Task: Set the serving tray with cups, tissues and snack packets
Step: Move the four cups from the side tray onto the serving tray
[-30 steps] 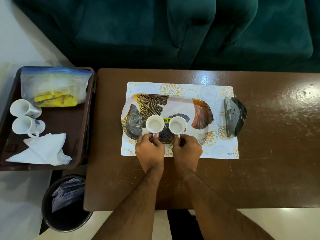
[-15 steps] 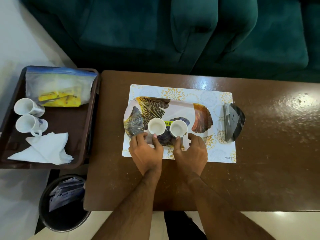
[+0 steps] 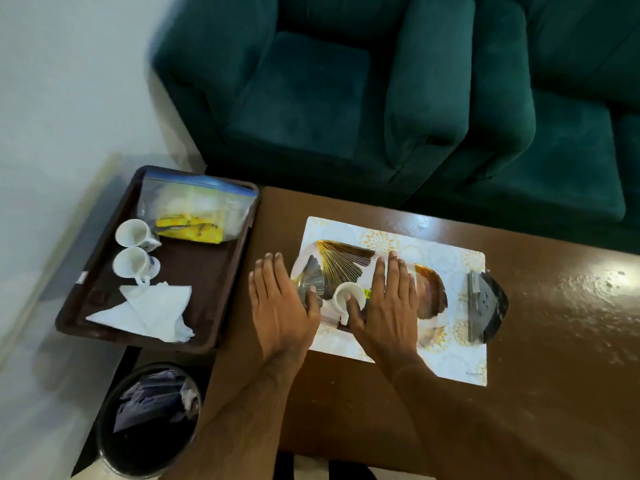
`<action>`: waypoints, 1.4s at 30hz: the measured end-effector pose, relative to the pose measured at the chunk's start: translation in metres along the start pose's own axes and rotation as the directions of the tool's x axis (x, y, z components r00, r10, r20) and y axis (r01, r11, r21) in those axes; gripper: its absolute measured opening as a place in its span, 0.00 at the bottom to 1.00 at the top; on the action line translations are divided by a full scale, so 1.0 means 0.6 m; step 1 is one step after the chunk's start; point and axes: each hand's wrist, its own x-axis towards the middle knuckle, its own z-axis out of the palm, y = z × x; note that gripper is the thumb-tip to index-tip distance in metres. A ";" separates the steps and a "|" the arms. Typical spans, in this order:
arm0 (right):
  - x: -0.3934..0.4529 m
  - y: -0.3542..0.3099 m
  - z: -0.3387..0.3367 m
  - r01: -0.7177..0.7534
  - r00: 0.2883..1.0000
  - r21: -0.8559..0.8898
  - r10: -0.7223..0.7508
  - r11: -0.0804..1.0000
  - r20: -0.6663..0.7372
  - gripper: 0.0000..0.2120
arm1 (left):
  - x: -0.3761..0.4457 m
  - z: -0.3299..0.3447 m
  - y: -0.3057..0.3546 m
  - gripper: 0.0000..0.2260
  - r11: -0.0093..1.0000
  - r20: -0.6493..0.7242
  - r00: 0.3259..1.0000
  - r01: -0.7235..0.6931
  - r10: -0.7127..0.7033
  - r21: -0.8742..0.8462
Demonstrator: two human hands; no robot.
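The leaf-patterned serving tray (image 3: 349,258) lies on a white placemat (image 3: 450,362) on the brown table. One white cup (image 3: 348,297) stands on the tray between my hands; a second cup is hidden under my right hand. My left hand (image 3: 282,308) hovers flat with straight fingers over the tray's left end. My right hand (image 3: 386,308) is spread flat over the tray's middle, its thumb at the visible cup's rim. Two more white cups (image 3: 133,251), white tissues (image 3: 149,311) and a clear bag of yellow snack packets (image 3: 194,216) lie in the brown side tray (image 3: 86,289) at the left.
A dark metallic holder (image 3: 485,306) lies on the placemat's right edge. A black bin (image 3: 149,420) with paper scraps stands on the floor below the side tray. A green sofa (image 3: 346,98) runs behind the table. The table's right half is bare wood.
Both hands have let go of the two cups on the tray and opened flat, lifting forward over the tray. The camera has swung toward the left and tilted.
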 end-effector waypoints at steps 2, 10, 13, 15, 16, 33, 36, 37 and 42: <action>0.019 -0.030 -0.009 0.042 0.999 -0.019 -0.042 0.999 0.021 0.40 | 0.019 -0.023 -0.025 0.37 1.000 -0.015 1.000 0.023 -0.023 0.002; 0.080 -0.198 -0.026 0.235 0.971 0.006 -0.235 0.972 0.040 0.38 | 0.092 -0.112 -0.145 0.36 0.985 -0.134 0.976 0.172 -0.173 -0.022; 0.089 -0.265 -0.018 0.302 0.952 0.025 -0.303 0.953 0.038 0.38 | 0.107 -0.131 -0.198 0.36 0.975 -0.158 0.962 0.222 -0.223 -0.025; 0.092 -0.307 -0.006 0.341 0.938 0.023 -0.342 0.940 0.052 0.38 | 0.113 -0.138 -0.234 0.36 0.968 -0.163 0.955 0.252 -0.249 -0.007; 0.092 -0.329 0.001 0.361 0.930 0.023 -0.362 0.932 0.062 0.38 | 0.115 -0.141 -0.253 0.36 0.962 -0.161 0.950 0.271 -0.268 -0.003; 0.141 -0.579 0.135 0.562 0.813 0.103 -0.571 0.821 0.115 0.23 | 0.126 -0.057 -0.414 0.25 0.805 -0.203 0.780 0.563 -0.593 -0.188; 0.149 -0.595 0.147 0.575 0.799 0.129 -0.589 0.808 0.122 0.18 | 0.129 -0.047 -0.421 0.21 0.783 -0.174 0.767 0.580 -0.618 -0.225; 0.153 -0.599 0.149 0.575 0.795 0.141 -0.591 0.806 0.135 0.17 | 0.131 -0.045 -0.421 0.19 0.782 -0.169 0.768 0.577 -0.618 -0.235; 0.164 -0.614 0.175 0.519 0.810 0.252 -0.564 0.817 0.160 0.13 | 0.138 -0.031 -0.425 0.13 0.782 -0.128 0.782 0.567 -0.609 -0.258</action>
